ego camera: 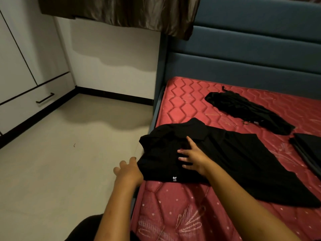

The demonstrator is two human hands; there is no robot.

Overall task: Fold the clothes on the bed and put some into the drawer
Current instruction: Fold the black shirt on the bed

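Your right hand (192, 157) is flat on the shirt (243, 162), palm down, fingers straight and spread. It presses the cloth just below the collar and grips nothing.

Your left hand (128, 171) is at the shirt's left edge, where the cloth reaches the side of the bed (182, 206). Its fingers are loosely bent and touch the fabric. The thumb side is hidden, so I can't tell whether it pinches the edge or only rests against it.

The shirt is black and spread on the bed, near its left side. Its collar points to the far left, toward the headboard (251, 66), and its hem to the near right. The long axis runs on that diagonal. The left part is bunched and doubled over, with small white letters showing at the near edge.

A black bundle (246, 112) lies farther up the bed, apart from the shirt and on a similar diagonal. A folded piece (309, 148) sits at the right edge of view.

The drawer (34, 101) is across the floor on the left, closed.
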